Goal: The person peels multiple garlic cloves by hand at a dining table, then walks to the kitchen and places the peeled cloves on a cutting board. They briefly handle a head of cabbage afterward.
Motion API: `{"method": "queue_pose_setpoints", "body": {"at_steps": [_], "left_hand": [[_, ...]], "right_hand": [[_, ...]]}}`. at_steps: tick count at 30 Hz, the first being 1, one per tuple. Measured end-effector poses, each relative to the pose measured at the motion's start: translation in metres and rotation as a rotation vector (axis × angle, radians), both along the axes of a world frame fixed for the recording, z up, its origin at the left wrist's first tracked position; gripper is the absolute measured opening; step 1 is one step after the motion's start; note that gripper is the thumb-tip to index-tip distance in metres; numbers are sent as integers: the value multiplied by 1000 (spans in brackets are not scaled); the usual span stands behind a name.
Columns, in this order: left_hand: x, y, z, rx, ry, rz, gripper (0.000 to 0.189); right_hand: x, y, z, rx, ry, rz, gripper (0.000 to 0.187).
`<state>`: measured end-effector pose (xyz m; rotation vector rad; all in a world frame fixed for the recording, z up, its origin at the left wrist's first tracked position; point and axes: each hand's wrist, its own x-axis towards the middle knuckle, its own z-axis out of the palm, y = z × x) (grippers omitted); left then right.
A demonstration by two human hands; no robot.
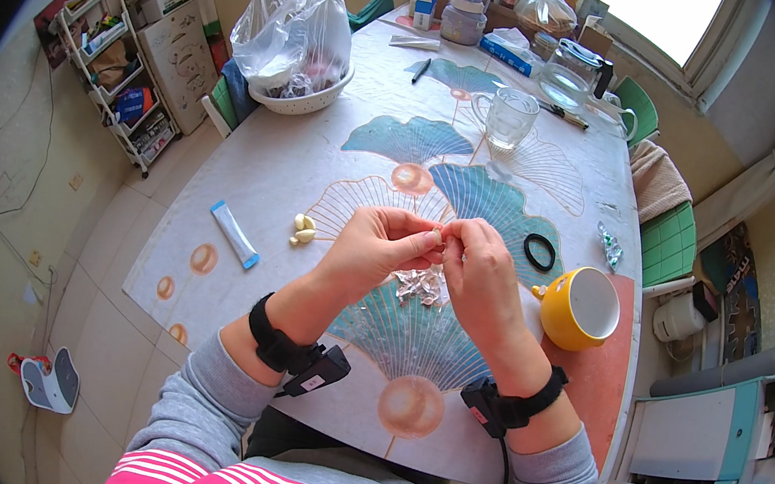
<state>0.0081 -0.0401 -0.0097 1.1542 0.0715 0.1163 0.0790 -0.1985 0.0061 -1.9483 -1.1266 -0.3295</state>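
Observation:
My left hand (380,245) and my right hand (484,277) meet fingertip to fingertip above the table. Between them they pinch a small garlic clove (439,232), mostly covered by the fingers. Just below lies a loose heap of papery garlic skins (420,287), partly hidden by my hands. Several peeled garlic cloves (304,229) sit together left of my left hand. To the right of my right hand are a black ring-shaped band (539,252) and a yellow mug (562,310) with a white inside.
A blue-and-white sachet (234,234) lies at left. Farther back stand a white basket (300,104) with plastic bags (296,32), a glass mug (511,119) and a glass jug (569,75). A crumpled shiny wrapper (608,246) is near the right edge of the patterned tablecloth (280,162).

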Motion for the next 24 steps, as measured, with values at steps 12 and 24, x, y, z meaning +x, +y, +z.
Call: {"method": "queue_pose_setpoints", "body": {"at_steps": [12,24], "left_hand": [[0,2,3,-54,45,23,21],[-1,1,3,-66,37,-7,22]], "right_hand": [[3,-3,4,81,130,65,11],[0,0,3,81,124,34,9]]}}
